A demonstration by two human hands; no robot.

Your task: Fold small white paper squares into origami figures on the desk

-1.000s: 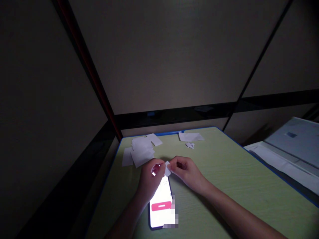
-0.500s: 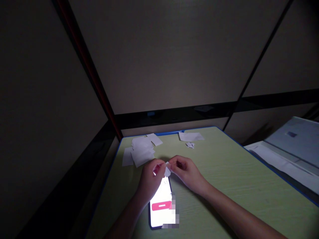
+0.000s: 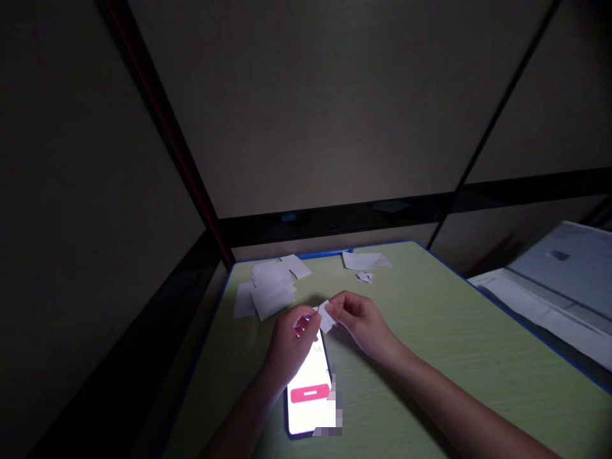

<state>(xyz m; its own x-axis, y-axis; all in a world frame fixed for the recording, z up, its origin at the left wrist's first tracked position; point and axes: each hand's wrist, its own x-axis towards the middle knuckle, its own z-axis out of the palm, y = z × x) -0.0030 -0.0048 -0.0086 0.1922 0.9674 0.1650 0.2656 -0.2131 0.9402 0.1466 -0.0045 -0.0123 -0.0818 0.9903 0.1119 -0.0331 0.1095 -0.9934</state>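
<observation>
Between both hands is a small piece of folded white paper (image 3: 326, 317), above the top end of a lit phone (image 3: 308, 408). My left hand (image 3: 294, 341) pinches its left side between thumb and fingers. On the paper's right side my right hand (image 3: 359, 319) is closed in a pinch. The phone lies on the green table (image 3: 430, 319) with a white screen and a red button; its top is partly hidden by my left hand. A pile of white paper pieces (image 3: 273, 290) lies beyond my left hand. Past my right hand sits a small folded paper (image 3: 364, 277).
A flat white sheet (image 3: 367, 260) lies near the table's back edge, beside a blue strip (image 3: 326, 254). To the right of the table stands a pale box-like object (image 3: 568, 261) with white sheets. A dark-banded wall (image 3: 335, 127) rises behind the table.
My right hand has shifted slightly up and right, and more of the folded paper shows between the hands. The digits on the phone have changed from 57 to 58.
</observation>
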